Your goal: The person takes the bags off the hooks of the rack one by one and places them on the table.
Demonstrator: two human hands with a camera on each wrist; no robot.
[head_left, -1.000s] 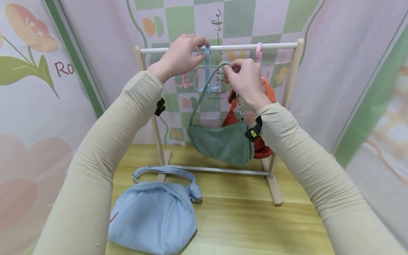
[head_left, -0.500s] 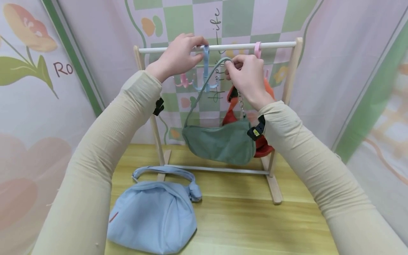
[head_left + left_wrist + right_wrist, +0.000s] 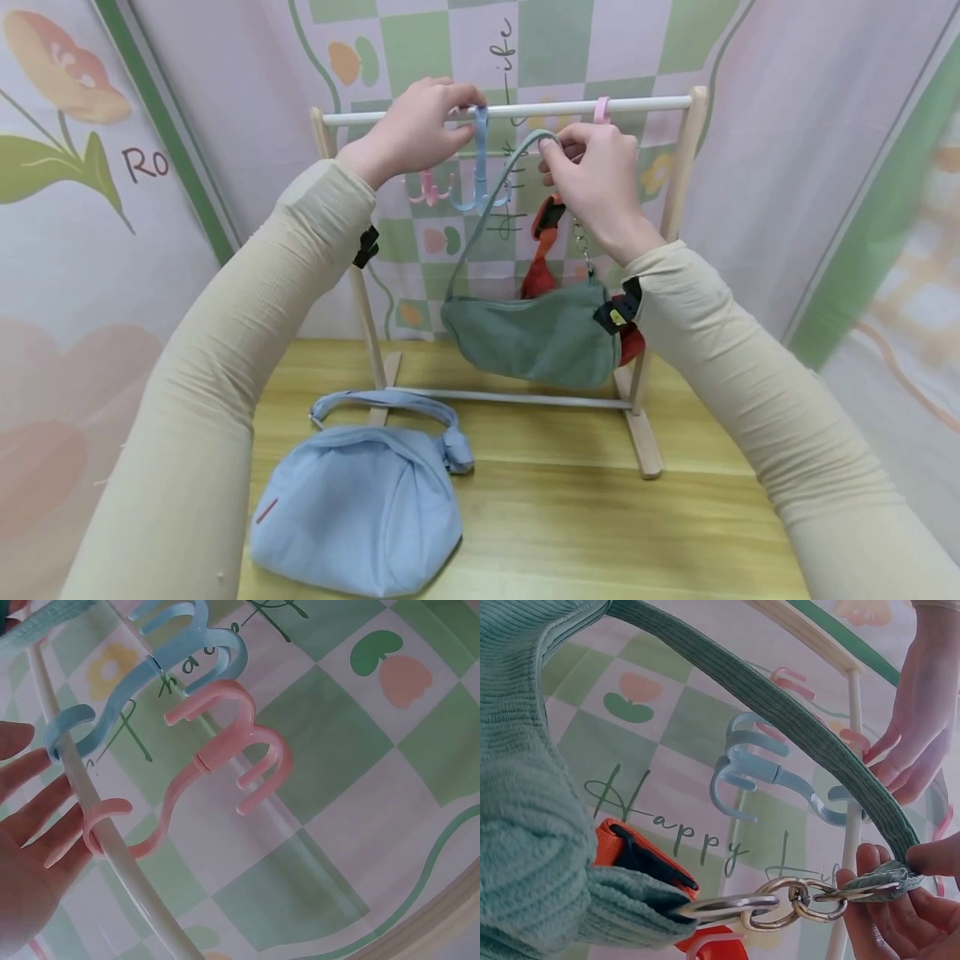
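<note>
A green corduroy shoulder bag hangs in front of the rack, held up by its strap. My right hand pinches the strap near its chain end; metal chain links join strap and bag in the right wrist view. At the rail, my left hand touches the top of a light-blue hook with its index finger. Its fingers stretch behind the rail in the left wrist view, the thumb standing apart. Beside the blue hook hangs a pink hook.
A light-blue bag lies on the wooden table at the front left. Behind the green bag hangs a red bag with an orange strap, partly hidden. Another pink hook sits farther right on the rail. Wooden posts support the rack.
My right hand has shifted to the right and slightly up, carrying the green bag's strap with it. The left hand stays at the blue hook.
</note>
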